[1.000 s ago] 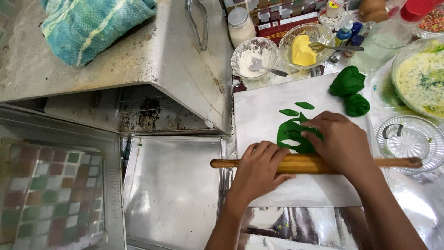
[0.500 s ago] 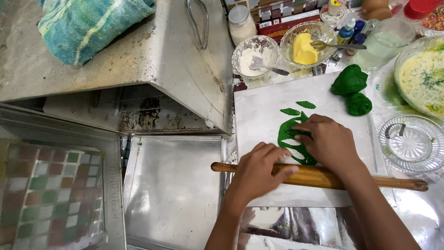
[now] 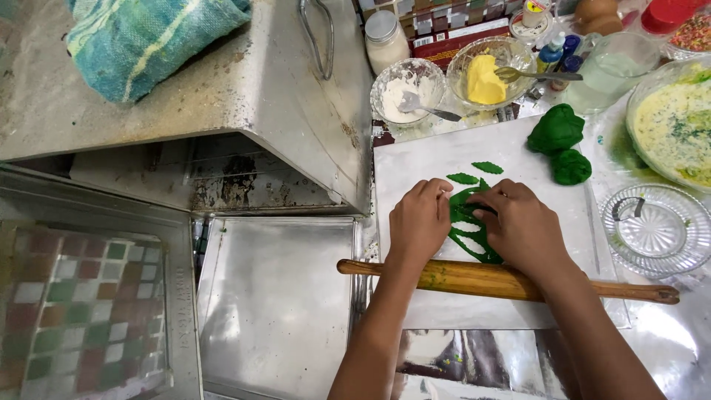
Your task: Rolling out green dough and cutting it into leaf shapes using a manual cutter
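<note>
A flattened sheet of green dough (image 3: 468,226) with leaf-shaped holes lies on a white work board (image 3: 415,159). My left hand (image 3: 419,222) rests on its left edge, fingertips touching the dough. On its right side my right hand (image 3: 523,226) pinches the dough. Two cut green leaf shapes (image 3: 474,172) lie just beyond my fingers. A wooden rolling pin (image 3: 489,280) lies across the board under my wrists, held by neither hand. Two lumps of green dough (image 3: 561,141) sit at the board's far right.
Glass bowls of white powder (image 3: 406,92) and yellow butter (image 3: 485,78) with spoons stand behind the board. A large bowl of pale batter (image 3: 678,122) and a glass lid (image 3: 652,230) are at right. A metal oven box with a teal towel (image 3: 148,37) and metal trays (image 3: 278,296) are at left.
Both hands let go of the rolling pin and moved forward onto the green dough sheet. The pin has rolled nearer to me and lies free.
</note>
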